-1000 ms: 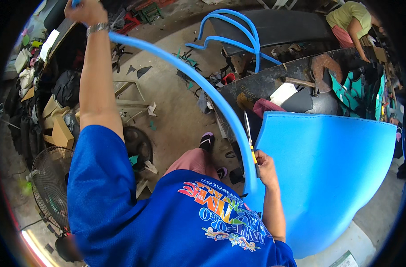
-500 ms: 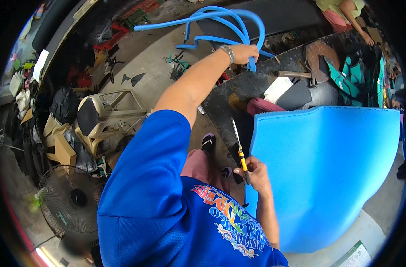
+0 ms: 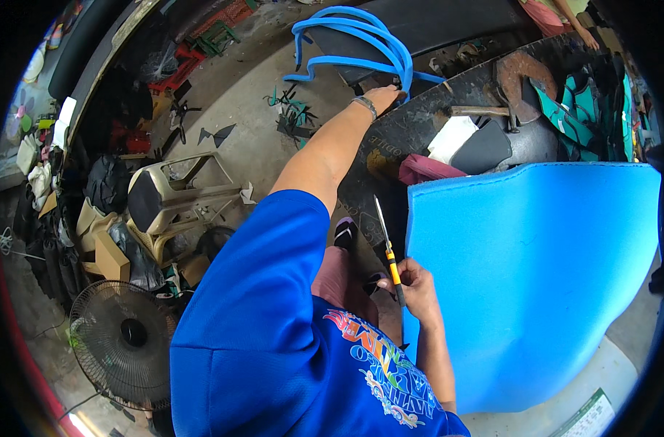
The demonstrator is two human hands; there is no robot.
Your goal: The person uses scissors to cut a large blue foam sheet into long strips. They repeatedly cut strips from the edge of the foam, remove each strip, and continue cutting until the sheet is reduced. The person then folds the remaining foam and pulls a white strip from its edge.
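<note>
My left arm, with a watch at the wrist, stretches toward the far edge of the dark work table [image 3: 448, 102]. There my left hand [image 3: 384, 95] is closed on a bunch of long blue foam strips [image 3: 401, 62], which loop away over the floor and a dark padded surface. In my right hand [image 3: 418, 288] is a knife [image 3: 392, 268] with a yellow and black handle, its long thin blade pointing up and away. Beside that hand a large blue foam sheet [image 3: 521, 277] covers the near right, bulging in the middle.
On the table lie a hammer [image 3: 485, 111], a dark grey pad [image 3: 483, 151], white paper [image 3: 452, 138] and teal-and-black pieces [image 3: 565, 120]. A co-worker's hand [image 3: 588, 38] rests at the far right. To my left are a plastic chair [image 3: 179, 193] and a fan [image 3: 131, 335].
My left hand has drawn slightly nearer and left with the strips. A strip end that reached far left now hangs bent closer to the bunch. My right hand keeps the knife almost still.
</note>
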